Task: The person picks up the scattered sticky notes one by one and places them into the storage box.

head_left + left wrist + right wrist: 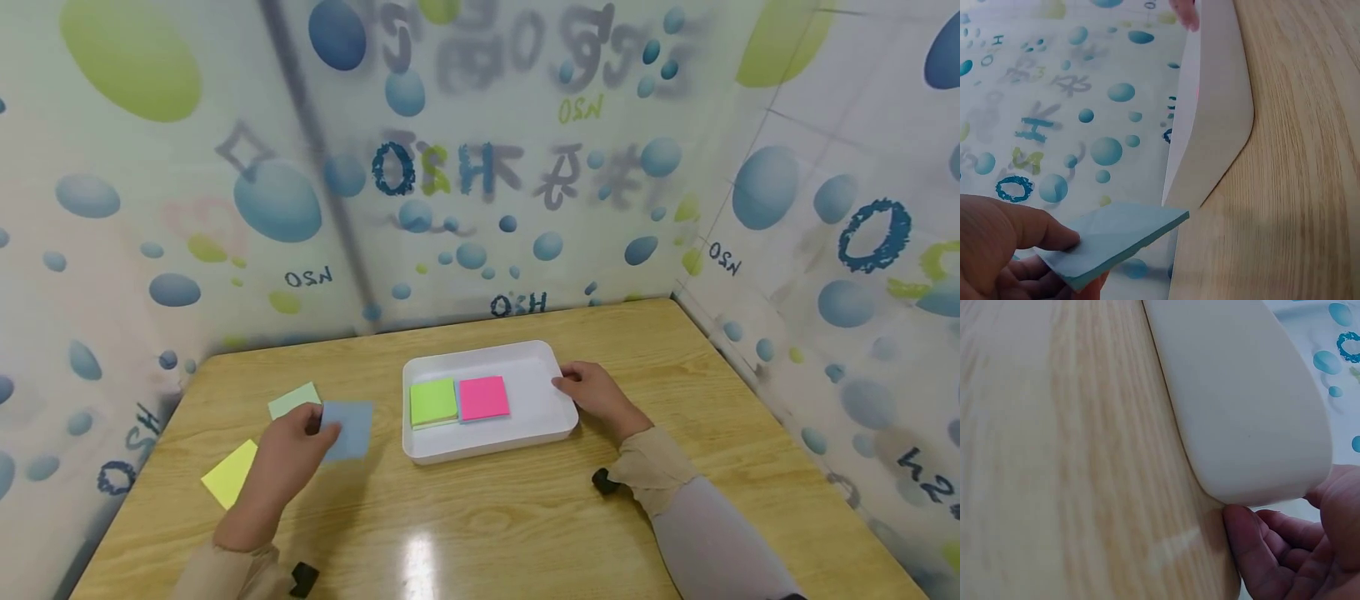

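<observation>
Blue pad [351, 431]: lower left, left grip [283, 457] pinching one edge
White tray [542, 400]: lower centre, right grip [600, 397] holding its end, likely steadying

The wood-grain table [510, 533] bore, rightward from its left edge, a yellow paper square [229, 473], a pale-green paper piece [294, 400] and a white oblong tray [536, 397].
</observation>
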A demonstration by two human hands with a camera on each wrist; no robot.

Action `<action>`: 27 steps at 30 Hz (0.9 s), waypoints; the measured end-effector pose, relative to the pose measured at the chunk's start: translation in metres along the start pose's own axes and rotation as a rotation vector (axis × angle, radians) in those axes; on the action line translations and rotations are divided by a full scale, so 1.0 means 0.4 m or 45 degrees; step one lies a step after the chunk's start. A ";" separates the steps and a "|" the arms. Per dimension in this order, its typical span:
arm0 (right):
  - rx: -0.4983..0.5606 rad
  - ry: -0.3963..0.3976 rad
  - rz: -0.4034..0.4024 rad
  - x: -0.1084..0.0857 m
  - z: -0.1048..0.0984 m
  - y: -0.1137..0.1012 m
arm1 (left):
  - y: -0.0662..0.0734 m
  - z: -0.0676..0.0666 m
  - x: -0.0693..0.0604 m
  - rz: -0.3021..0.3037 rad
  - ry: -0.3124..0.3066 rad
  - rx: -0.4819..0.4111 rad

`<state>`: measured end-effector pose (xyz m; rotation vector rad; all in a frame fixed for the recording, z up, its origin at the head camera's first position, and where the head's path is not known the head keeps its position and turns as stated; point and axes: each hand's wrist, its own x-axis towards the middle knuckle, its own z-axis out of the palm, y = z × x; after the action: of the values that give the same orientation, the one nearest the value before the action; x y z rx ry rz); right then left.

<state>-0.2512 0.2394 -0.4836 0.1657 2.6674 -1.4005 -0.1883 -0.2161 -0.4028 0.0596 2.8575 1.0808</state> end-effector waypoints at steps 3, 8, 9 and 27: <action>-0.002 -0.007 -0.011 0.000 -0.001 0.002 | 0.018 0.013 0.007 0.002 0.026 -0.052; -0.016 -0.004 -0.023 -0.002 -0.002 0.002 | 0.047 0.045 0.034 -0.001 0.046 -0.148; -0.021 0.000 -0.023 -0.003 -0.003 0.001 | 0.052 0.052 0.042 -0.003 0.047 -0.171; -0.010 -0.022 -0.011 -0.006 0.000 -0.003 | 0.156 0.204 0.146 -0.018 -0.071 -0.532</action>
<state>-0.2492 0.2384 -0.4822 0.1410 2.6625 -1.3872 -0.2382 -0.1116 -0.4264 0.0394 2.5188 1.6159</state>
